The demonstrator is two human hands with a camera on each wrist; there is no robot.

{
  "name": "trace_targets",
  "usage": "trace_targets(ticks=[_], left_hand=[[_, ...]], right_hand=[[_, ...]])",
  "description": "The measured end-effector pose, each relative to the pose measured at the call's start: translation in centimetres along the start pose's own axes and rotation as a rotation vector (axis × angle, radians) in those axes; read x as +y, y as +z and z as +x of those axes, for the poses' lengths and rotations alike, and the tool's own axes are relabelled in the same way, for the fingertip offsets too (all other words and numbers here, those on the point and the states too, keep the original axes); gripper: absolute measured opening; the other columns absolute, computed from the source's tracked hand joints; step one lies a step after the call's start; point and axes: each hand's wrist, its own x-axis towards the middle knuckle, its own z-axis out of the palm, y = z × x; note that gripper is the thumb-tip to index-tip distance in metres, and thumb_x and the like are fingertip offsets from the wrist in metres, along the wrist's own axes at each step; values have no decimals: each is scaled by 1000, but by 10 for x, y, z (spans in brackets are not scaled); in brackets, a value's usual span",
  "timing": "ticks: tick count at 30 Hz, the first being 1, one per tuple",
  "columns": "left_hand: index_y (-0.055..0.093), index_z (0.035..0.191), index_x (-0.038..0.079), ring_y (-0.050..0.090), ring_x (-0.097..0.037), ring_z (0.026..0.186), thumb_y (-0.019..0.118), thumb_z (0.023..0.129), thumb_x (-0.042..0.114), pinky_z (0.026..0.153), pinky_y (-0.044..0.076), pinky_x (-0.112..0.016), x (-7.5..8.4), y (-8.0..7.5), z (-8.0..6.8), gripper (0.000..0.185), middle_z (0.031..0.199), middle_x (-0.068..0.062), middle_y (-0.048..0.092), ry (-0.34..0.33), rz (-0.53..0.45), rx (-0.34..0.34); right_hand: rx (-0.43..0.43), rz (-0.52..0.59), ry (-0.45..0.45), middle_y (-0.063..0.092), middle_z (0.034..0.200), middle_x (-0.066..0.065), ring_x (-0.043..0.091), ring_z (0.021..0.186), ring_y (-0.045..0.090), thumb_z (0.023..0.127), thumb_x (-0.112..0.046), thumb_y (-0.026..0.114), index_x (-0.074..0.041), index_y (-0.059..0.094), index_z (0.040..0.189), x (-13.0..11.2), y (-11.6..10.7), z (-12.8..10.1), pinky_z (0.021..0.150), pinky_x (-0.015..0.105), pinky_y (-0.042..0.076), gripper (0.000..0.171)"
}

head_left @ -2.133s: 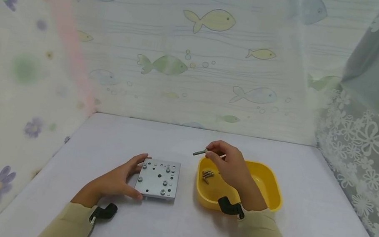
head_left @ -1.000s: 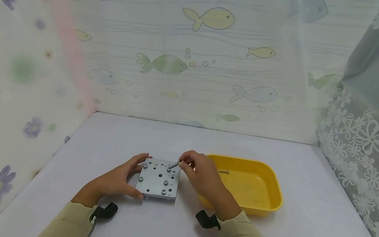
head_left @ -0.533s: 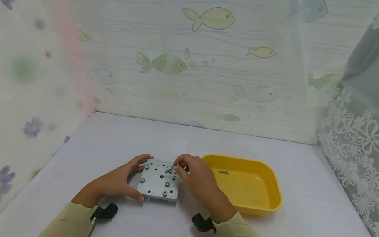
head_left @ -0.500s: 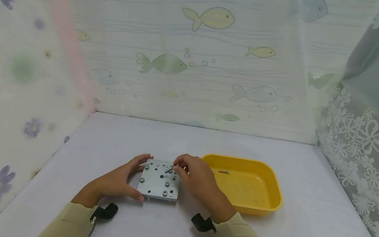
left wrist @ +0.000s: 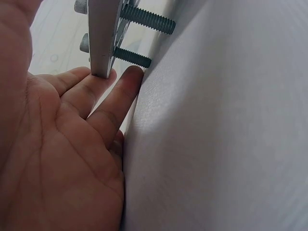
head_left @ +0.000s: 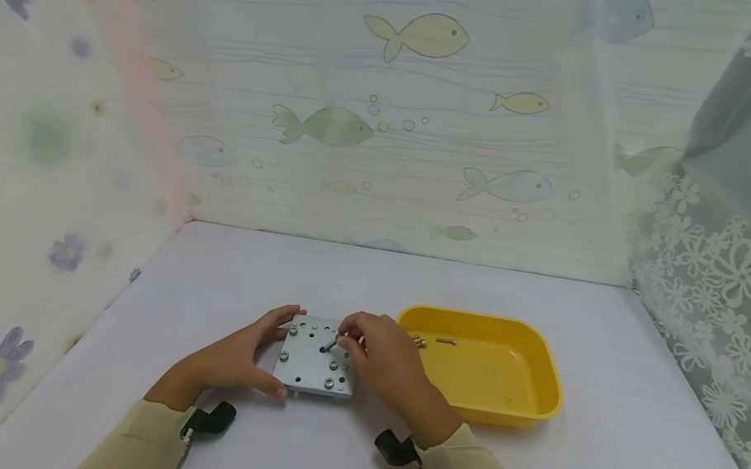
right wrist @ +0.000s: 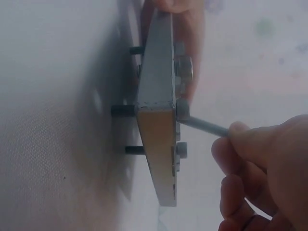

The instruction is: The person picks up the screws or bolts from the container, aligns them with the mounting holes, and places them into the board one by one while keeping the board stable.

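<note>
A square grey metal plate [head_left: 316, 358] with several holes and bolts through it stands on the white table. My left hand [head_left: 265, 347] grips its left edge between thumb and fingers. In the left wrist view the fingertips [left wrist: 103, 82] touch the plate's edge [left wrist: 102, 38] and a bolt's threaded end [left wrist: 134, 57]. My right hand [head_left: 345, 341] pinches a grey bolt [head_left: 329, 345], tilted, with its tip at a hole near the plate's middle. The right wrist view shows that bolt [right wrist: 202, 126] slanting into the plate [right wrist: 156, 115], held by the fingertips [right wrist: 240, 137].
A yellow plastic tray [head_left: 528, 396] sits just right of the plate, with a few loose bolts [head_left: 445, 340] at its far left. Patterned curtains with fish and flowers close off the table at the back and on both sides.
My right hand carried the bolt from above the yellow tray leftwards to the plate, then lowered its tip onto a hole. The left hand kept its hold on the plate.
</note>
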Motion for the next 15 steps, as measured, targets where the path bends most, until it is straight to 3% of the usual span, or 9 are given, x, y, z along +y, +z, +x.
trace_targets(ticks=[15], left_hand=[[21,164,36,35,-23,154,102,57,42,125,8,-67,-1,-1,0,134,168,14,29,-24,6,1]], right_hand=[[-16,-131,-41,69,100,-12,10,91,57,99,-32,71,-24,72,112,-6,8,5,84,27,54,15]])
